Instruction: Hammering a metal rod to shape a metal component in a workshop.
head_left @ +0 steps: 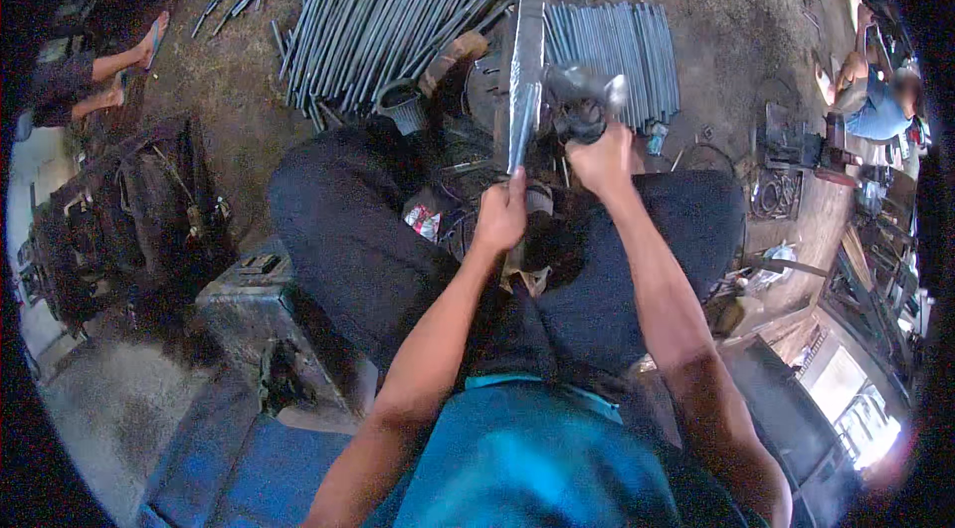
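I sit with my knees apart over a dirt floor. My left hand (500,215) grips the near end of a long flat grey metal bar (525,71) that points away from me. My right hand (601,158) is closed around the dark handle of a hand-held power tool (577,100), whose grey head lies against the bar's right side near its middle.
Two heaps of grey metal rods lie ahead: a large one (373,31) at the left, another (622,51) at the right. A dark metal box (254,294) stands by my left knee. One person's legs (109,71) show far left; another person (875,100) sits far right.
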The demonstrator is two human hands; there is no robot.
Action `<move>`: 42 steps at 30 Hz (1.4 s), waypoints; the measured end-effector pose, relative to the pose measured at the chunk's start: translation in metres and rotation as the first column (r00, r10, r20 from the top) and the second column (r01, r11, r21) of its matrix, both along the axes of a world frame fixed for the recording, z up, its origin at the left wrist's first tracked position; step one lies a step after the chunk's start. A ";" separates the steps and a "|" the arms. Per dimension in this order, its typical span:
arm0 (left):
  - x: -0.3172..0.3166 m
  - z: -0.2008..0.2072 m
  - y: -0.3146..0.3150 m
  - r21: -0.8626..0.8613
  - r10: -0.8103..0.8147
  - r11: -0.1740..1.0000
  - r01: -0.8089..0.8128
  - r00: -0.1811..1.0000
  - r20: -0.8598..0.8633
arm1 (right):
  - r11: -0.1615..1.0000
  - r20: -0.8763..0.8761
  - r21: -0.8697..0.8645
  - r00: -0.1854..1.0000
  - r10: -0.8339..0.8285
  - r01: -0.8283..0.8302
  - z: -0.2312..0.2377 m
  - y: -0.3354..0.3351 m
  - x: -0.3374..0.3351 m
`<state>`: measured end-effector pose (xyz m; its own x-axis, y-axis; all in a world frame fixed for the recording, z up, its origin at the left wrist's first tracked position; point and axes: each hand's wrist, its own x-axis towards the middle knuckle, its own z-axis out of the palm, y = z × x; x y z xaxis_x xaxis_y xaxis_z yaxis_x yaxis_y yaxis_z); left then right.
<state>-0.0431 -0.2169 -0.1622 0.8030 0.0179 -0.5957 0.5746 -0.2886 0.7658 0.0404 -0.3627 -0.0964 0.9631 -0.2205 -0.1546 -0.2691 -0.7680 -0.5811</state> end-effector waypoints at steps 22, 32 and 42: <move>0.002 -0.005 -0.002 -0.127 0.036 0.991 -0.043 0.998 -0.059 | 0.989 0.212 0.119 0.970 -0.117 0.093 0.038 -0.018 0.009; 0.091 0.142 0.049 0.264 -0.413 0.906 0.332 0.832 0.372 | 0.768 -0.046 0.582 0.954 -0.297 0.268 0.049 -0.017 -0.092; 0.150 0.119 0.106 0.885 -0.838 0.185 0.427 0.540 -0.086 | 0.620 -0.025 0.748 0.945 -0.327 0.235 0.064 -0.014 -0.106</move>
<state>0.1069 -0.1113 -0.0431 0.8731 -0.3629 -0.3255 -0.3687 -0.9284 0.0461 -0.0661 -0.3767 -0.0321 0.8936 -0.3412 -0.2918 -0.3014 0.0259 -0.9531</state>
